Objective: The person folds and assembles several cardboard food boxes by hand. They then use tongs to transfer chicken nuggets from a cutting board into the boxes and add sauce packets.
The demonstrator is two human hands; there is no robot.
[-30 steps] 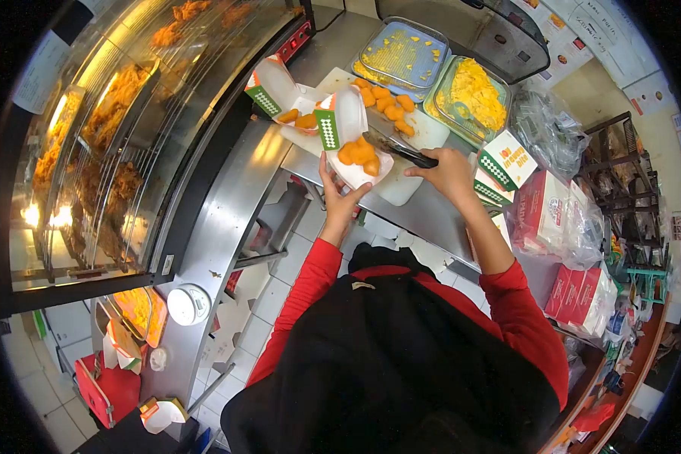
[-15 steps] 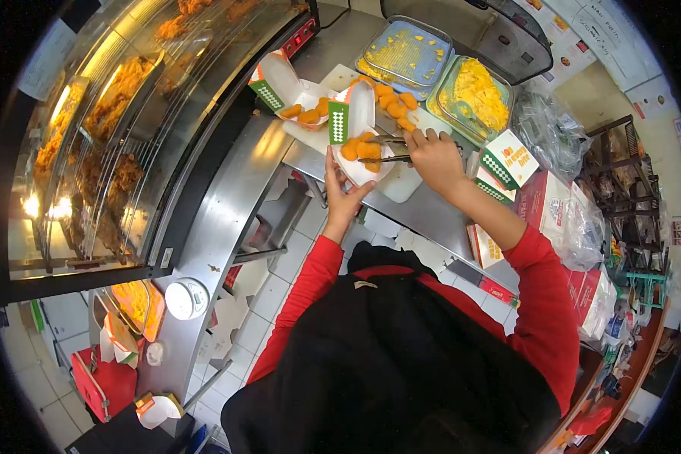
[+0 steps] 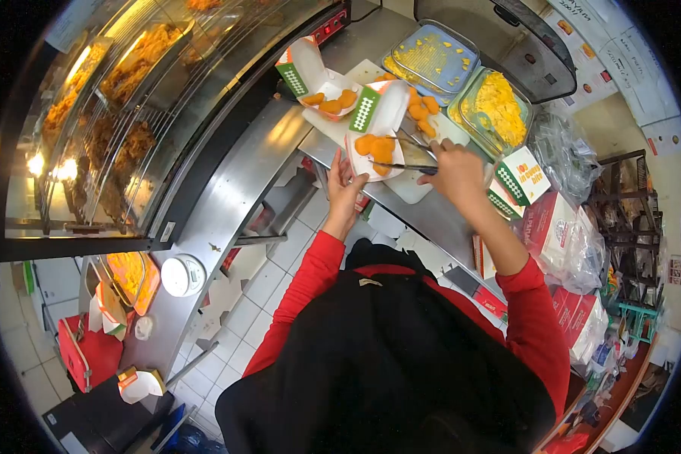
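My left hand (image 3: 344, 195) grips the near left side of an open takeaway box (image 3: 392, 106), thumb at its lower rim. Orange-brown nuggets (image 3: 378, 147) lie in that box. My right hand (image 3: 458, 178) is closed around metal tongs (image 3: 408, 167), whose parted arms reach over the nuggets from the right. Just behind, to the left, stands a second open box (image 3: 301, 57) with a few nuggets inside. More loose nuggets (image 3: 422, 113) are piled beside the front box on the white cutting board (image 3: 410, 189).
Two glass trays, one with scattered yellow bits (image 3: 431, 57) and one heaped with yellow food (image 3: 499, 106), stand behind. Folded boxes (image 3: 522, 178) lie by my right arm. A lit display cabinet (image 3: 151, 189) of fried chicken flanks the left; a white scale (image 3: 183, 275) sits below it.
The view has shifted, so the counter appears further right. My right hand has drawn back slightly, and the tongs' tips stand a little further apart over the nuggets. My left hand stays at the box.
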